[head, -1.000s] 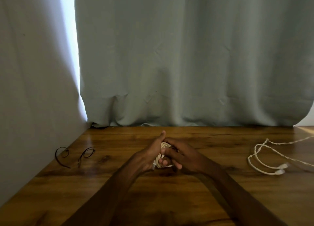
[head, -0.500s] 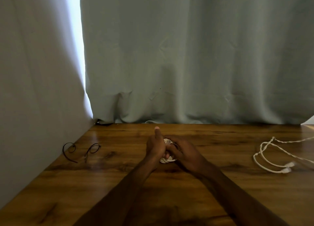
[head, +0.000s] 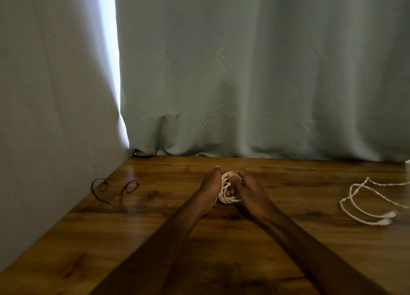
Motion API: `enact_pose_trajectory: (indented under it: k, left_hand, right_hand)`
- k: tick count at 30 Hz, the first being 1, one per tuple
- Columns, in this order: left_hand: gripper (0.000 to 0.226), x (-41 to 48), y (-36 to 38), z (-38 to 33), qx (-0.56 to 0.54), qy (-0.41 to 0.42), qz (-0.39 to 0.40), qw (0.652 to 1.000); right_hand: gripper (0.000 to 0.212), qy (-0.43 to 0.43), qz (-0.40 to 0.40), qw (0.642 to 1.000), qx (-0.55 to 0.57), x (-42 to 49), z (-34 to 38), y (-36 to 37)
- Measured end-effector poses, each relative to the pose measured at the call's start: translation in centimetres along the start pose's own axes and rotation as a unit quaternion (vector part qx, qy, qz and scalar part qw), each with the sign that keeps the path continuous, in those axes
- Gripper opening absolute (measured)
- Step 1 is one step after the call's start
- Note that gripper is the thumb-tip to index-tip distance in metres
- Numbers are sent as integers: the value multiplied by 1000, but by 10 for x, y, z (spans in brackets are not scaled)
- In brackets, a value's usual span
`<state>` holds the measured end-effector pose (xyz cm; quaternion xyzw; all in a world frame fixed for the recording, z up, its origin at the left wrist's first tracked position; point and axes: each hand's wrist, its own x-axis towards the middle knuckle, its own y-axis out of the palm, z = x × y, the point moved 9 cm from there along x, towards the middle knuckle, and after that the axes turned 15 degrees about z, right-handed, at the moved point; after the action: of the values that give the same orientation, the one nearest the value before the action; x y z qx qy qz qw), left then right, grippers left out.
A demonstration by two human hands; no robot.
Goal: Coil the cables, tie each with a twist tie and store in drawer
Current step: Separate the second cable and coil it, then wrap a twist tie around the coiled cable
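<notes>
Finishing the coiling step: gripping a small white cable coil (head: pixel 227 197) over the desk (head: pixel 155 228), left hand (head: pixel 210 188) curled round one side, right hand (head: pixel 246 190) seemingly pinching the loops; next, keeping the coil pinched while reaching left for a black twist tie (head: pixel 129 187); leaving the second cable (head: pixel 363 202) loose at right.

Coiled cable (head: pixel 226 198) rotated; open loops now face camera.

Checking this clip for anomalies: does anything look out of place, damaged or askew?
Nothing stands out. The left hand and right hand hold the coiled white cable; two black twist ties lie left on the wooden table, a loose white cable right.
</notes>
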<state>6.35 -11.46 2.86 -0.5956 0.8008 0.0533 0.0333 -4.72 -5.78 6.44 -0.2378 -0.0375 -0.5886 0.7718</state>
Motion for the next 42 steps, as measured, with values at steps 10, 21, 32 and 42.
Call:
enact_pose_trajectory:
  k: [10,21,32,42]
  left_hand:
    - [64,-5,20,-5,60,-7,89,994]
    - [53,-12,39,-17,28,73,155,985]
    - [57,-27,32,-28,30,100,126,986]
    - [41,-63,-118,-65,-28,172,-51,983]
  right_hand:
    - [25,-2,-61,994,93,0,-3,-24]
    - [30,-12,-41,970,239,-4,1,-16]
    - [44,-13,-40,981,187,-2,0,-14]
    - [40,49,89,993,-54,4,17,84]
